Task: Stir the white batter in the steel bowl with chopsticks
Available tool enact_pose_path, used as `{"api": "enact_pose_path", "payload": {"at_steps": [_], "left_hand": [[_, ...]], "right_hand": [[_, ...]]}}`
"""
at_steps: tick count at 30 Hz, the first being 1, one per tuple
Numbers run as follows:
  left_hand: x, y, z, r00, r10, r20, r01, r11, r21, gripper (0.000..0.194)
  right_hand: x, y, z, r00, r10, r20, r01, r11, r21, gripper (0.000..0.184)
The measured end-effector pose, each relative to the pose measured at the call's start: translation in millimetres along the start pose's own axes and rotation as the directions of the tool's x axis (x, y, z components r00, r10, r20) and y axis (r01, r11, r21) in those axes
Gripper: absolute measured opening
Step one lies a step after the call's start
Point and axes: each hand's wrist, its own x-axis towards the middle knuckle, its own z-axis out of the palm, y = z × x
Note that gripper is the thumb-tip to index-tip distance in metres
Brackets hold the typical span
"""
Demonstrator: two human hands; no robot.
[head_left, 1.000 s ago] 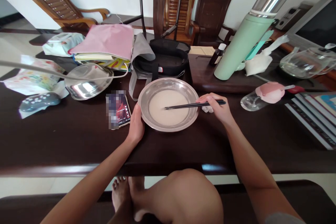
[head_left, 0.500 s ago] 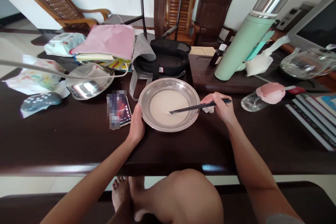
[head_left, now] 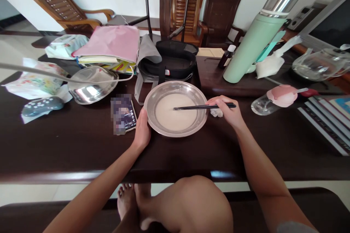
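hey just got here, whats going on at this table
A person sits at the dark table with both hands on the work. The right hand holds a pair of black chopsticks, their tips at the cloudy, pale liquid in a metal bowl. The left hand rests against the bowl's left side; its grip is partly hidden. A phone with a lit screen lies just left of that hand.

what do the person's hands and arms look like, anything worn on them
The left hand and right hand are ungloved, with no ring or watch visible. The left forearm is uncovered as far as it shows; above the right forearm is a grey edge of cloth, probably a sleeve.
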Motion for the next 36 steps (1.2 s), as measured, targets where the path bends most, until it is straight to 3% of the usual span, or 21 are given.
{"api": "enact_pose_path", "payload": {"at_steps": [3, 8, 13, 17, 22, 28, 33, 36], "left_hand": [[0.0, 0.4, 0.2, 1.000, 0.005, 0.008, -0.005, 1.000, 0.019, 0.059], [-0.4, 1.4, -0.2, 1.000, 0.019, 0.000, -0.019, 0.999, 0.037, 0.060], [0.1, 0.1, -1.1, 0.999, 0.039, 0.007, -0.040, 0.997, 0.063, 0.059], [0.8, -2.2, -1.7, 0.999, 0.044, 0.006, -0.044, 0.996, 0.080, 0.061], [0.7, -2.9, -1.4, 0.999, 0.047, 0.016, -0.049, 0.996, 0.075, 0.061], [-0.2, 0.7, 0.0, 0.999, 0.045, 0.002, -0.045, 0.997, 0.061, 0.059], [0.3, -0.3, -1.3, 0.999, 0.049, 0.007, -0.050, 0.996, 0.081, 0.060], [0.4, -0.8, -1.4, 0.999, 0.046, 0.010, -0.046, 0.996, 0.078, 0.061]], "right_hand": [[0.1, 0.3, -0.9, 0.998, 0.024, -0.056, -0.021, 0.998, 0.060, 0.042], [-0.9, -0.8, 0.9, 0.999, 0.007, 0.038, -0.008, 1.000, 0.020, 0.037], [-0.5, 0.6, 0.1, 0.999, 0.023, -0.044, -0.020, 0.999, 0.051, 0.041], [-0.6, 0.4, 1.0, 0.999, 0.021, 0.027, -0.021, 1.000, 0.008, 0.040], [-0.6, -0.5, 0.6, 0.999, 0.014, -0.034, -0.013, 1.000, 0.025, 0.041], [-0.9, -1.7, 0.8, 0.999, 0.004, 0.037, -0.004, 1.000, -0.009, 0.038], [-1.2, -0.6, 1.1, 0.999, 0.022, -0.040, -0.019, 0.997, 0.068, 0.040], [-1.6, -0.1, 1.7, 1.000, 0.018, 0.018, -0.018, 0.999, 0.045, 0.038]]}}
